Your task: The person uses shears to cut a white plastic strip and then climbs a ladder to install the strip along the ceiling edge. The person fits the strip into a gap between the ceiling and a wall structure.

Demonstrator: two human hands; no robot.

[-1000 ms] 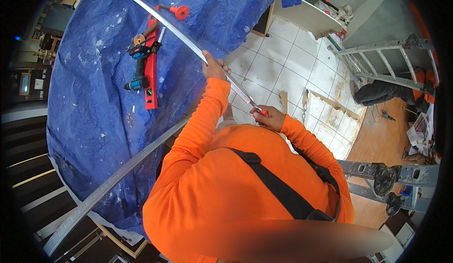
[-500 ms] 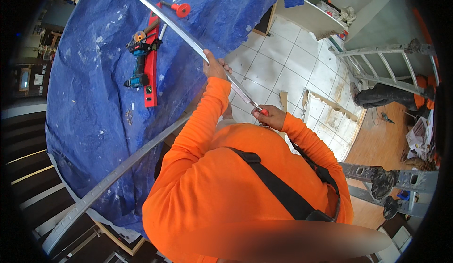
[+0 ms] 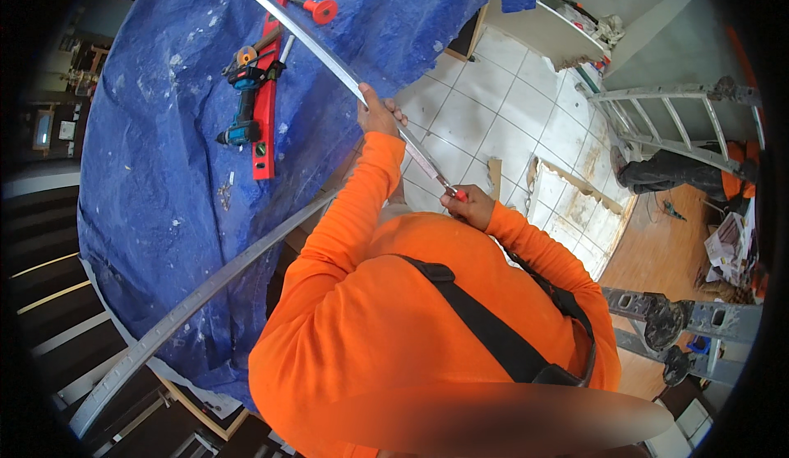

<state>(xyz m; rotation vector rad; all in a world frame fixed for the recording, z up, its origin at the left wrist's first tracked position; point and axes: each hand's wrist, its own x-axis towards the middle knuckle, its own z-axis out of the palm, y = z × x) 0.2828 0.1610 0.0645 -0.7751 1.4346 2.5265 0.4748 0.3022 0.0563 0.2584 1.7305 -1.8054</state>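
My left hand (image 3: 379, 115) is closed around a long, thin silvery metal profile (image 3: 306, 37), which runs from the far left down toward my chest. In my right hand (image 3: 475, 209) is a red-handled metal tool (image 3: 461, 196), its metal tip at the near end of the profile. The fingers cover most of this tool, so its exact kind is hidden. Left of the profile, on a blue tarp (image 3: 177, 129), lie a red spirit level (image 3: 264, 129), a teal and black cordless drill (image 3: 243, 108) and a tool with a red round guard (image 3: 324, 11).
A second metal profile (image 3: 205, 289) slants across the tarp at lower left. White floor tiles (image 3: 468, 104) show ahead, some broken. Ladders (image 3: 674, 113) stand at right, one (image 3: 707, 318) close by my right side. Behind the far ladder is another person's dark-trousered leg (image 3: 666, 168).
The view has shifted slightly, so the tarp and tools sit a little differently in the picture. Both hands keep their hold on the profile and the red-handled tool.
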